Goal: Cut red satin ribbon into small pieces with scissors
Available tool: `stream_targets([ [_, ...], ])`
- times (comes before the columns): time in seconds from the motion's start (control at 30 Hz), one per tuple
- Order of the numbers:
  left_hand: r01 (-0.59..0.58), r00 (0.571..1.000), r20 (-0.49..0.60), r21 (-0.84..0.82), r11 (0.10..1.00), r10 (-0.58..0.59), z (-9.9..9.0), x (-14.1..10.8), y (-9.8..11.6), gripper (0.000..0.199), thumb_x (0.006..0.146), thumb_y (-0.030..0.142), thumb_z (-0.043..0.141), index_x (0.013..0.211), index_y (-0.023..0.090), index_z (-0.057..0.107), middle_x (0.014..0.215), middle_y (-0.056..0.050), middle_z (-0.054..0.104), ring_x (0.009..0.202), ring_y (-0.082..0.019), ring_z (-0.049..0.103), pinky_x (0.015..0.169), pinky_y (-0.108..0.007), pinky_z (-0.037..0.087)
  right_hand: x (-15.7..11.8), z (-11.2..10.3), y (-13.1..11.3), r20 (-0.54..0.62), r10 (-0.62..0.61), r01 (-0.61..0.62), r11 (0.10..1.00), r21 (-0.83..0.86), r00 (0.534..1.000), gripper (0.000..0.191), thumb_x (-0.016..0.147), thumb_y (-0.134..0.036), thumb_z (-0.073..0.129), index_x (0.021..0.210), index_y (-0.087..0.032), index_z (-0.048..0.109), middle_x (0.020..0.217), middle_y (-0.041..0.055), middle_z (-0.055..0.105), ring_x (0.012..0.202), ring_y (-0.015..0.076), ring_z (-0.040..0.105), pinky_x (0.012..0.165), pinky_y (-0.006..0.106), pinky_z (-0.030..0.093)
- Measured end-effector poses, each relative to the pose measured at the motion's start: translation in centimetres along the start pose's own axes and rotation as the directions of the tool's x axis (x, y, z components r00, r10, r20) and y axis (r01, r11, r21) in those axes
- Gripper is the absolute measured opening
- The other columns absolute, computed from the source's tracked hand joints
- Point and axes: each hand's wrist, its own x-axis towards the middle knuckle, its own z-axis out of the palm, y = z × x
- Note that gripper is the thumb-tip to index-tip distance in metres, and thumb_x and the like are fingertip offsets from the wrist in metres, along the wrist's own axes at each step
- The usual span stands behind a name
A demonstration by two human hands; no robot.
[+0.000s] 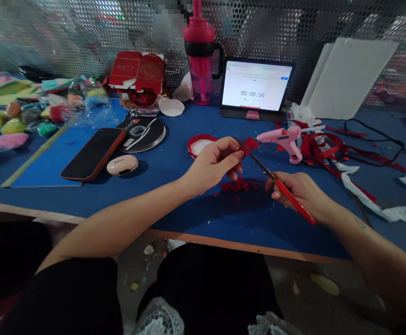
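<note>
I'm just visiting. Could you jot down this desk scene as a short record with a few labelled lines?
Left hand: pinches a piece of red ribbon
Right hand: grips red-handled scissors, blades at the ribbon
Below the hands: red snippets
Nearby: pink glue gun, tangled red ribbon
Tablet: shows 00:00:56
Also on the table: phone, ribbon spool
Table: blue top

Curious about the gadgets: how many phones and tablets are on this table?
2: an orange-cased phone at left, a tablet showing a timer at back. Clutter could hide more.
</note>
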Motion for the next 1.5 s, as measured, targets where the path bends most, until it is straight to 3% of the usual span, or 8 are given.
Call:
stream_targets([
  [0.37, -0.018, 1.000, -0.003, 0.008, 1.000, 0.018, -0.06, 0.06, -0.04, 0.016, 0.089, 0.022, 0.059, 0.078, 0.015, 0.050, 0.060, 0.004, 0.059, 0.047, -0.003, 0.055, 0.049, -0.012, 0.047, -0.07, 0.06, 0.29, 0.016, 0.013, -0.015, 0.994, 0.105, 1.000, 0.045, 0.084, -0.064, 0.050, 0.076, -0.019, 0.056, 0.047, -0.0034, 0.048, 0.043, 0.0120, 0.048, 0.047, 0.024, 0.034],
  [0.93, 0.006, 0.999, -0.049, 0.005, 1.000, -0.005, -0.18, 0.17, -0.01, 0.015, 0.088, 0.022, 0.060, 0.079, 0.015, 0.051, 0.059, 0.005, 0.058, 0.047, -0.002, 0.052, 0.047, -0.012, 0.043, 0.06, 0.05, -0.13, -0.046, 0.063, -0.058, 0.993, 0.101, 0.997, 0.053, 0.081, -0.070, 0.049, 0.063, -0.019, 0.051, 0.043, -0.0031, 0.043, 0.038, 0.0102, 0.042, 0.042, 0.024, 0.029],
  [1.1, 0.003, 0.996, -0.084, 0.023, 1.000, -0.001, -0.19, 0.19, 0.04, 0.011, 0.091, 0.020, 0.056, 0.082, 0.014, 0.055, 0.054, 0.005, 0.054, 0.042, -0.003, 0.044, 0.040, -0.013, 0.034, -0.06, 0.03, 0.21, -0.061, 0.064, -0.053, 0.984, 0.169, 0.996, 0.051, 0.082, -0.068, 0.048, 0.075, -0.018, 0.056, 0.045, -0.0032, 0.045, 0.038, 0.0108, 0.045, 0.041, 0.024, 0.031],
  [1.2, -0.004, 0.991, -0.137, 0.001, 1.000, 0.004, -0.24, 0.32, -0.09, 0.011, 0.094, 0.015, 0.049, 0.086, 0.014, 0.056, 0.059, 0.005, 0.055, 0.044, -0.001, 0.042, 0.043, -0.012, 0.035, -0.10, -0.01, 0.48, -0.069, 0.052, -0.037, 0.979, 0.198, 0.996, 0.053, 0.082, -0.069, 0.045, 0.083, -0.017, 0.057, 0.048, -0.0025, 0.048, 0.039, 0.0117, 0.047, 0.042, 0.024, 0.032],
  [1.37, -0.002, 0.980, -0.197, 0.001, 1.000, 0.003, -0.27, 0.48, -0.21, 0.013, 0.093, 0.007, 0.046, 0.090, 0.014, 0.056, 0.068, 0.004, 0.058, 0.051, -0.002, 0.049, 0.052, -0.012, 0.041, -0.12, -0.37, 0.48, -0.034, -0.015, 0.019, 0.994, 0.105, 0.999, 0.052, 0.085, -0.064, 0.040, 0.090, -0.016, 0.058, 0.064, 0.0025, 0.056, 0.051, 0.0140, 0.053, 0.050, 0.027, 0.038],
  [1.5, -0.027, 0.980, -0.195, 0.005, 1.000, 0.027, -0.35, 0.49, -0.13, 0.010, 0.093, 0.012, 0.050, 0.083, 0.014, 0.054, 0.068, 0.003, 0.062, 0.051, -0.002, 0.053, 0.052, -0.012, 0.043, -0.07, -0.67, -0.12, -0.029, -0.007, 0.007, 1.000, 0.012, 1.000, 0.052, 0.083, -0.065, 0.040, 0.088, -0.016, 0.057, 0.063, 0.0025, 0.055, 0.050, 0.0139, 0.049, 0.051, 0.027, 0.035],
])
